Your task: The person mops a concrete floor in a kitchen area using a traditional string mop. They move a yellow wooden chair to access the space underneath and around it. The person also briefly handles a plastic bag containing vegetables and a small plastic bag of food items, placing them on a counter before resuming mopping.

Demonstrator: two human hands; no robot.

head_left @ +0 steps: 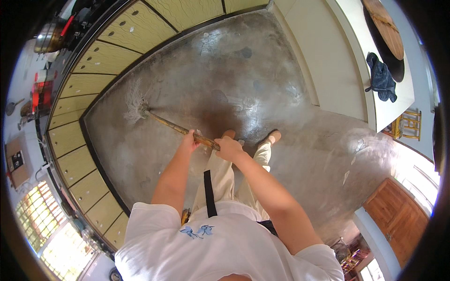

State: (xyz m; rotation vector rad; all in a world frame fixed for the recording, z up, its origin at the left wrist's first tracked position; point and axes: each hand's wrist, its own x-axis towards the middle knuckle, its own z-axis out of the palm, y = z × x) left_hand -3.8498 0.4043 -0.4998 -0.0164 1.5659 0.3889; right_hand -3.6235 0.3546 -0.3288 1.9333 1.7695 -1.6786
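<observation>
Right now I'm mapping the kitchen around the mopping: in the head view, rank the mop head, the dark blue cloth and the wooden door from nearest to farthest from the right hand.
From the right hand:
1. Mop head, to its left, by the cabinets.
2. Dark blue cloth, on the white counter, upper right.
3. Wooden door, lower right.

Wet grey floor [243, 79] (mop head [135, 104] down)

My brown wooden mop handle [180, 129] ends in a pale grey-white string head [134, 105] on the mottled grey floor [262, 84], beside cream cupboard doors [105, 56], my white shirt [225, 243] showing 2 blue butterflies.
</observation>
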